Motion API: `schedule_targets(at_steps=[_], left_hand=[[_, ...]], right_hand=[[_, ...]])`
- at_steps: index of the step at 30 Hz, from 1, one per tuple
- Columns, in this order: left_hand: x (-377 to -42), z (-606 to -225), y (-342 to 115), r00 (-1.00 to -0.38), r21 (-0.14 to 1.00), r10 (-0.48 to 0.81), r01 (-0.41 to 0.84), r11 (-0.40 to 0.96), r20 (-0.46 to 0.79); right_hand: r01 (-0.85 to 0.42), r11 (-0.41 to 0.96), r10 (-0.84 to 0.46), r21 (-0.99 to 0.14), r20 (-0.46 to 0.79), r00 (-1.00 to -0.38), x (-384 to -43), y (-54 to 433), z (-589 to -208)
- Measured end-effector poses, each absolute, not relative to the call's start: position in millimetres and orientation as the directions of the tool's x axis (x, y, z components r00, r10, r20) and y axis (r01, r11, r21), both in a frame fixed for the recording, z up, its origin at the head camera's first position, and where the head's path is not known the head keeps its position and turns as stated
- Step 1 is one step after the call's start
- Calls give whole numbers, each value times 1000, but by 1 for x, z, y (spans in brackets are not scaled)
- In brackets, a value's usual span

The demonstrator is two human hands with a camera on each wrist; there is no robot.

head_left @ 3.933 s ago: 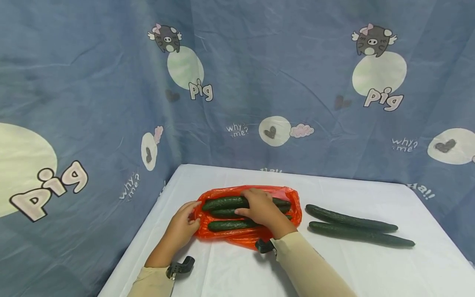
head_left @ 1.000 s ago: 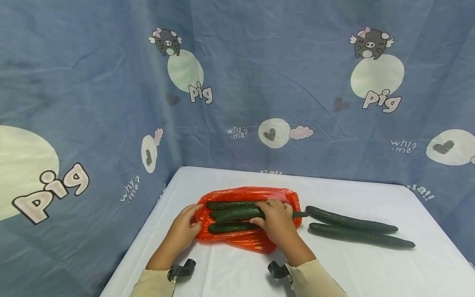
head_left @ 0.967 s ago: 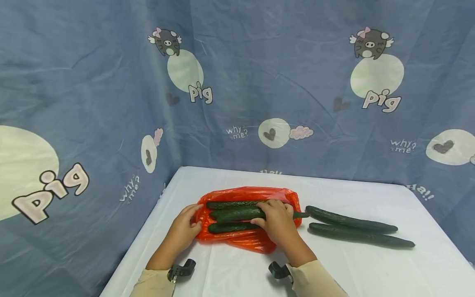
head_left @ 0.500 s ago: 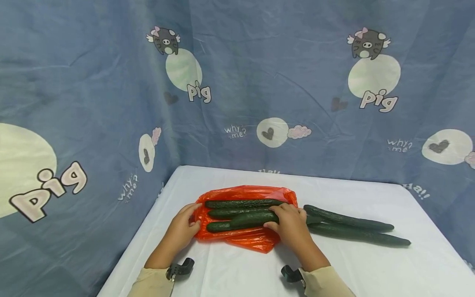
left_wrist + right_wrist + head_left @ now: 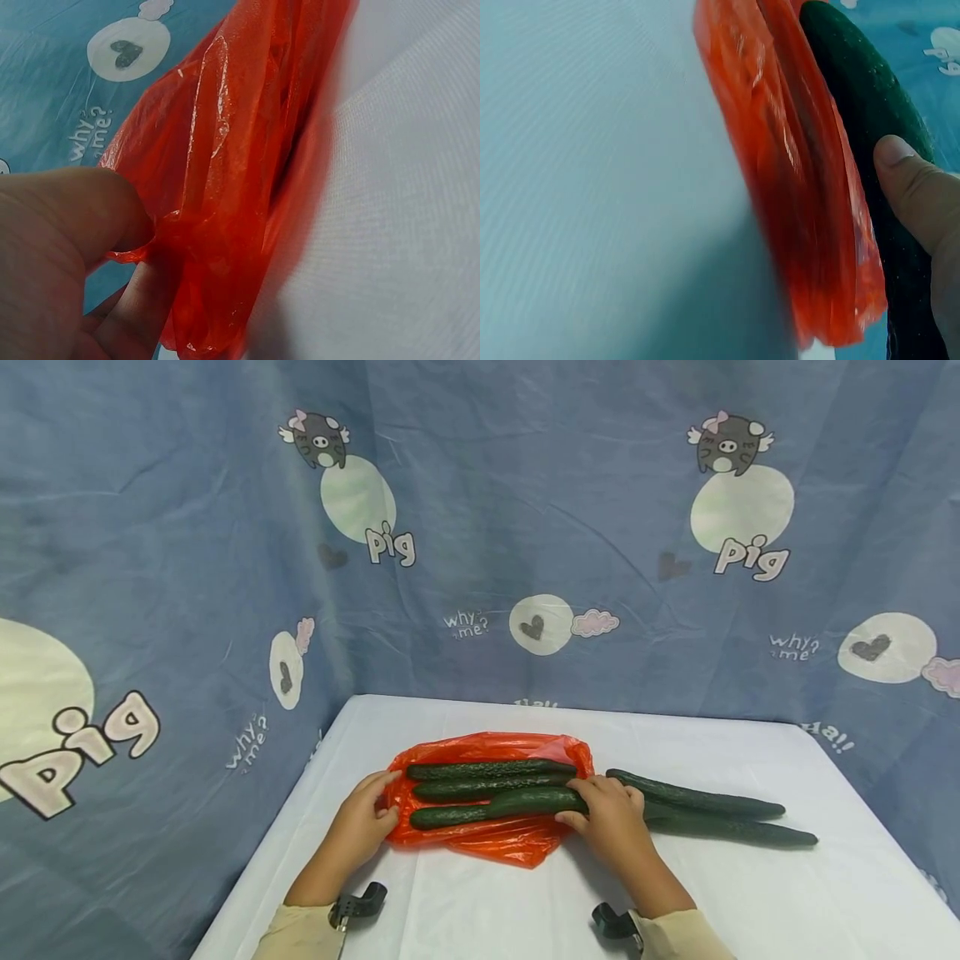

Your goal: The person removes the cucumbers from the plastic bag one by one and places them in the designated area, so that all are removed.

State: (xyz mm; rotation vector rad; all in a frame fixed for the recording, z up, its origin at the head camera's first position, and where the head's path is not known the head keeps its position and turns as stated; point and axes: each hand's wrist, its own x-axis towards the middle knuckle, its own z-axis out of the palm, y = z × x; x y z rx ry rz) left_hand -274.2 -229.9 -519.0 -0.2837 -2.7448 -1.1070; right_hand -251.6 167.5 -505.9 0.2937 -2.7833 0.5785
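In the head view, my right hand (image 5: 613,818) grips a dark green cucumber (image 5: 532,802) near its middle. Its left end overlaps one of three cucumbers lying in the open red plastic bag (image 5: 498,842). The right wrist view shows my thumb (image 5: 907,176) pressed along the held cucumber (image 5: 862,82), just beside the bag's crumpled side. At the bag's left edge, my left hand (image 5: 354,822) pinches the thin plastic. Up close in the left wrist view, thumb and fingers hold a fold of the red bag (image 5: 225,150).
Two more long cucumbers lie on the white tablecloth right of the bag, a far one (image 5: 720,802) and a near one (image 5: 750,832). The held cucumber's right end is hard to separate from them. A blue printed curtain (image 5: 465,527) surrounds the table's back and left.
From over the bag's middle, my right hand has moved right and nearer, drawing a cucumber partly past the bag's right edge. My left hand stays at the left edge.
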Motion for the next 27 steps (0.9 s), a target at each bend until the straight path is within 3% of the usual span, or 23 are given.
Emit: schedule_targets(at_steps=[27], left_hand=[[-274, -518, -229, -971, 676, 115, 230, 701, 211]], right_hand=[[-223, 921, -93, -321, 372, -923, -232, 239, -511]])
